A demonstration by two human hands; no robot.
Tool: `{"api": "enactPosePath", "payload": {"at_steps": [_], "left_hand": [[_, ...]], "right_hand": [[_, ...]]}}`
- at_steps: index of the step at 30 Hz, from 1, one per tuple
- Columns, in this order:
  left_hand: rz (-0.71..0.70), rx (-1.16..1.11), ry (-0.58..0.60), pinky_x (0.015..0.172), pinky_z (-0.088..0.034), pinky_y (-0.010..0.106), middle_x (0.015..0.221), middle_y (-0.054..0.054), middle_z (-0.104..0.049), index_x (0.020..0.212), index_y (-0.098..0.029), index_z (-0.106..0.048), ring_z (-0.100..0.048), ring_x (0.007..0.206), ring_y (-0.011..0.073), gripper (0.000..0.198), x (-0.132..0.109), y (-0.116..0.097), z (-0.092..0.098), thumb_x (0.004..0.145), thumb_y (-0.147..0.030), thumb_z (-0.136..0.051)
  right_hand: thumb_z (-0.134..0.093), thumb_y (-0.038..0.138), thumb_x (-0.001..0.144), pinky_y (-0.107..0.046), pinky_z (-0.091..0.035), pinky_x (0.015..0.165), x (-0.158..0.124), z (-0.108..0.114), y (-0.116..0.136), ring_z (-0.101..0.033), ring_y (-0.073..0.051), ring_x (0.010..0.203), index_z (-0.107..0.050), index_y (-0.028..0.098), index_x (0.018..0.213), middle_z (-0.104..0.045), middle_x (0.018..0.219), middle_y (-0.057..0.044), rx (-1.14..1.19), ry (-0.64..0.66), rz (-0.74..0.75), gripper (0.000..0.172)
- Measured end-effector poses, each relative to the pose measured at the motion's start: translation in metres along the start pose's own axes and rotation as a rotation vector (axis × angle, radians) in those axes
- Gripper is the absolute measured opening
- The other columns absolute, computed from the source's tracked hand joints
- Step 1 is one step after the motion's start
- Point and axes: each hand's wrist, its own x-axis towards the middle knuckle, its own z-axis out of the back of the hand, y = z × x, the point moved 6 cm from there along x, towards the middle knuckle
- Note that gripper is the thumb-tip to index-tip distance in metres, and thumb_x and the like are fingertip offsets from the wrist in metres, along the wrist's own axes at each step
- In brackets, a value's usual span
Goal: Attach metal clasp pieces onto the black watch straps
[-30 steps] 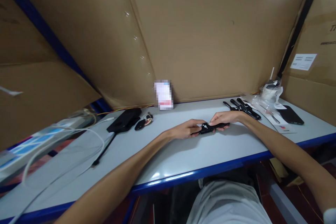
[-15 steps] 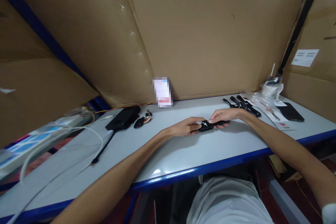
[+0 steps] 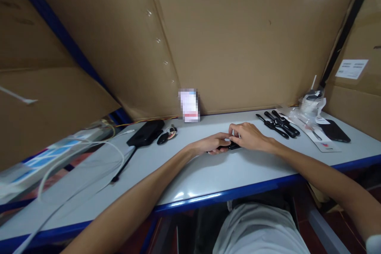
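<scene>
A black spokeshave (image 3: 235, 146) lies low over the middle of the table, mostly covered by my fingers. My left hand (image 3: 213, 143) is closed round its left end. From the right, my right hand (image 3: 249, 136) arches over the tool, thumb and forefinger pinched together at its middle. Whether those fingertips grip a small part there is hidden. Several more black spokeshaves (image 3: 280, 125) lie side by side to the right of my hands.
Beside the spokeshaves lie a plastic-wrapped card (image 3: 317, 135) and a dark phone (image 3: 336, 130). A bagged white container (image 3: 311, 103) stands behind. A lit, blurred screen (image 3: 190, 105) leans on the cardboard wall. Leftward are keys (image 3: 167, 135), a black device (image 3: 145, 133) and white cables (image 3: 121, 154).
My right hand has shifted left from the spokeshave's right handle to its middle and now covers more of it. My left hand keeps its hold. The view has swung slightly.
</scene>
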Motion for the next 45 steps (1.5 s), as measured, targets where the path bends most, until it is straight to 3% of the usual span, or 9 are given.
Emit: {"api": "enactPosePath", "payload": {"at_steps": [10, 15, 18, 22, 27, 35, 45], "left_hand": [[-0.021, 0.031, 0.029, 0.038, -0.015, 0.019, 0.066, -0.005, -0.042, 0.103, -0.019, -0.055, -0.025, 0.044, 0.006, 0.021, 0.0, 0.002, 0.0, 0.086, -0.032, -0.053], [-0.02, 0.018, 0.031, 0.039, -0.014, 0.019, 0.065, -0.007, -0.04, 0.11, -0.02, -0.054, -0.024, 0.044, 0.0058, 0.03, -0.002, 0.0, 0.0, 0.088, -0.04, -0.055], [-0.032, -0.004, 0.06, 0.039, -0.013, 0.019, 0.065, -0.007, -0.04, 0.106, -0.02, -0.053, -0.022, 0.044, 0.0054, 0.028, -0.003, 0.0, -0.001, 0.088, -0.042, -0.055], [-0.044, -0.021, 0.074, 0.038, -0.013, 0.019, 0.065, -0.006, -0.04, 0.1, -0.02, -0.053, -0.023, 0.044, 0.0052, 0.026, -0.001, 0.002, 0.0, 0.088, -0.043, -0.055], [-0.015, -0.023, 0.06, 0.038, -0.014, 0.019, 0.064, -0.007, -0.039, 0.112, -0.02, -0.054, -0.022, 0.043, 0.0059, 0.032, 0.0, 0.006, 0.003, 0.089, -0.043, -0.056], [-0.042, -0.042, 0.075, 0.037, -0.014, 0.019, 0.062, -0.007, -0.039, 0.11, -0.02, -0.056, -0.022, 0.043, 0.0061, 0.032, 0.0, 0.002, 0.001, 0.088, -0.043, -0.057], [-0.071, -0.053, 0.04, 0.037, -0.014, 0.019, 0.062, -0.007, -0.04, 0.114, -0.02, -0.057, -0.023, 0.042, 0.0062, 0.033, 0.0, 0.002, 0.004, 0.086, -0.038, -0.056]], "right_hand": [[-0.048, 0.007, 0.083, -0.023, -0.029, 0.06, 0.0, -0.004, -0.002, -0.052, -0.013, 0.06, -0.063, 0.017, 0.105, -0.064, 0.063, 0.001, 0.177, 0.068, -0.081, 0.029], [-0.055, 0.01, 0.081, -0.024, -0.028, 0.061, -0.003, 0.01, -0.007, -0.05, -0.013, 0.061, -0.071, 0.02, 0.095, -0.065, 0.066, 0.0, 0.056, 0.08, 0.112, 0.024], [-0.06, 0.013, 0.082, -0.024, -0.028, 0.062, -0.007, 0.014, -0.008, -0.052, -0.013, 0.063, -0.073, 0.021, 0.099, -0.067, 0.071, -0.001, 0.007, 0.132, 0.17, 0.022], [-0.062, 0.018, 0.086, -0.024, -0.028, 0.062, -0.008, 0.013, -0.006, -0.055, -0.014, 0.066, -0.073, 0.021, 0.101, -0.068, 0.074, -0.002, -0.031, 0.147, 0.188, 0.019], [-0.067, 0.026, 0.085, -0.025, -0.029, 0.062, -0.008, 0.009, -0.008, -0.057, -0.014, 0.066, -0.073, 0.024, 0.107, -0.068, 0.073, -0.001, -0.019, 0.17, 0.213, 0.022], [-0.066, 0.031, 0.09, -0.025, -0.027, 0.061, -0.007, 0.007, -0.012, -0.057, -0.015, 0.068, -0.072, 0.024, 0.105, -0.069, 0.076, -0.002, -0.064, 0.159, 0.22, 0.018], [-0.049, 0.038, 0.101, -0.026, -0.024, 0.058, -0.01, -0.004, -0.01, -0.061, -0.016, 0.071, -0.066, 0.02, 0.112, -0.074, 0.092, -0.008, -0.327, 0.125, 0.269, 0.027]]}}
